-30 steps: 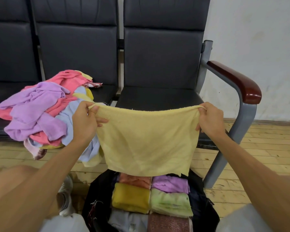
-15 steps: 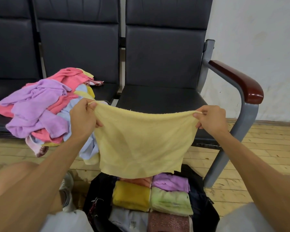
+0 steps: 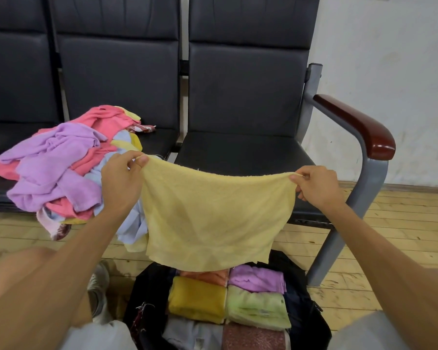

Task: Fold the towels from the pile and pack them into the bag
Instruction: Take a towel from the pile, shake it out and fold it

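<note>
Yellow towel (image 3: 213, 213) stretched between the two hands, its upper edge held at both corners so that the cloth hangs open and flat, presumably ready for a first fold. The fingers (image 3: 141, 160) of the left hand (image 3: 122, 183) curl round the left corner, and those of the right hand (image 3: 316, 188) nip the right corner against the thumb. Directly below the fingers the open dark bag (image 3: 147, 286) sits on the floor, holding folded towels (image 3: 258, 306) in neat rows, so a finished fold need only be lowered. Left of the left fingers, the unfolded pile (image 3: 61, 168) rests on the chair seat (image 3: 159, 144), within easy reach.
</note>
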Demonstrator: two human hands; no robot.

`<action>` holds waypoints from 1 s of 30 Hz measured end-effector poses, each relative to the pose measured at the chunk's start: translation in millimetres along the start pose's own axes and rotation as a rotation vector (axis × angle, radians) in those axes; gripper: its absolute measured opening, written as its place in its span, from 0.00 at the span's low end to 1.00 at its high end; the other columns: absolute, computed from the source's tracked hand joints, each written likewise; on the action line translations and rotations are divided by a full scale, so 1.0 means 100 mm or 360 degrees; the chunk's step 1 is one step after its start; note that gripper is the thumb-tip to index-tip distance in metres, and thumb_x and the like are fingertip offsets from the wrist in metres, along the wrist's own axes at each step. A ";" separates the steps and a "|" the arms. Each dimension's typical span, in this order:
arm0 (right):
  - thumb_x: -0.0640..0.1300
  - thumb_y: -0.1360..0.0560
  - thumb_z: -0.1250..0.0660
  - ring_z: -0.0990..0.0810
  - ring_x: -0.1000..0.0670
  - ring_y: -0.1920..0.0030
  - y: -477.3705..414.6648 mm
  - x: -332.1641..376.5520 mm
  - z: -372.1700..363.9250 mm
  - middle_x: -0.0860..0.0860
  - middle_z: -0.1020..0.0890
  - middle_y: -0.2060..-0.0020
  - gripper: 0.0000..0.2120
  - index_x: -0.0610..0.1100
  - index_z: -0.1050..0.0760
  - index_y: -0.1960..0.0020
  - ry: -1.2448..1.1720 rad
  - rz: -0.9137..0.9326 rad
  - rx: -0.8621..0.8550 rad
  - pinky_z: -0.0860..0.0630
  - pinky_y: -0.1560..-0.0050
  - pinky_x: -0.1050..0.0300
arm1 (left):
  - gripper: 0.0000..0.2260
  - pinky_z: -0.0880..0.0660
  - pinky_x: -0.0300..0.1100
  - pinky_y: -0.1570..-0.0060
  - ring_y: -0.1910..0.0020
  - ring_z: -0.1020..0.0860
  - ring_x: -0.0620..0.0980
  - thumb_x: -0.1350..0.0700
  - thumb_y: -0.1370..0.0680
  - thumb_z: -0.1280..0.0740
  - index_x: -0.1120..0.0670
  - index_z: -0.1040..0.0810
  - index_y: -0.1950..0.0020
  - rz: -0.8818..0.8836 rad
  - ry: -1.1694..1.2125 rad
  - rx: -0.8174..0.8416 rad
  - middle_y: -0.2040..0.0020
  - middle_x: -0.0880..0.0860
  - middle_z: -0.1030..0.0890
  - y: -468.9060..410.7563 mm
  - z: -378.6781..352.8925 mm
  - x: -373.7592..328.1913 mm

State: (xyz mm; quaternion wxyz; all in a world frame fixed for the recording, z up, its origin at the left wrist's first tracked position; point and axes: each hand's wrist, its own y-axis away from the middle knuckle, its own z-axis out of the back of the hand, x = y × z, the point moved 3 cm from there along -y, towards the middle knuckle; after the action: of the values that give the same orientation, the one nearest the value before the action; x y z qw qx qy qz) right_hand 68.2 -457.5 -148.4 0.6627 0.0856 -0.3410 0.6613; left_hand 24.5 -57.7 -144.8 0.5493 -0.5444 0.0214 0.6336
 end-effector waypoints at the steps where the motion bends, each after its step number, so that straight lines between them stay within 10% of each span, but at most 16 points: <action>1: 0.45 0.20 0.36 0.20 0.53 0.65 0.00 0.00 -0.01 0.48 0.19 0.62 0.08 0.43 0.20 0.47 0.0019 0.0009 0.0011 0.22 0.61 0.62 | 0.09 0.31 0.45 0.54 0.57 0.22 0.56 0.56 0.20 0.37 0.57 0.18 0.49 0.0006 0.0007 0.0009 0.58 0.53 0.19 0.00 0.01 0.00; 7: 0.46 0.17 0.42 0.18 0.47 0.59 -0.02 0.03 -0.05 0.46 0.20 0.56 0.07 0.45 0.27 0.44 0.0077 -0.0053 0.0135 0.17 0.55 0.50 | 0.10 0.33 0.42 0.54 0.55 0.24 0.51 0.54 0.19 0.38 0.56 0.19 0.46 0.0061 -0.0027 -0.0003 0.56 0.51 0.20 0.02 0.05 -0.03; 30: 0.31 0.23 0.36 0.21 0.54 0.47 0.02 0.14 0.05 0.55 0.20 0.49 0.16 0.43 0.21 0.38 -0.1430 -0.0427 0.0060 0.23 0.50 0.61 | 0.09 0.27 0.52 0.40 0.52 0.23 0.50 0.59 0.22 0.32 0.61 0.17 0.45 0.0240 0.0152 -0.0121 0.51 0.57 0.17 -0.02 0.09 -0.05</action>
State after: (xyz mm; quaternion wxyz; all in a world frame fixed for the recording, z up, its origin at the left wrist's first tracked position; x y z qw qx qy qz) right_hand 62.7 -448.6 -137.4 0.5274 0.4187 -0.5679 0.4733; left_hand 18.7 -54.4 -136.8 0.4772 -0.5914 0.0645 0.6468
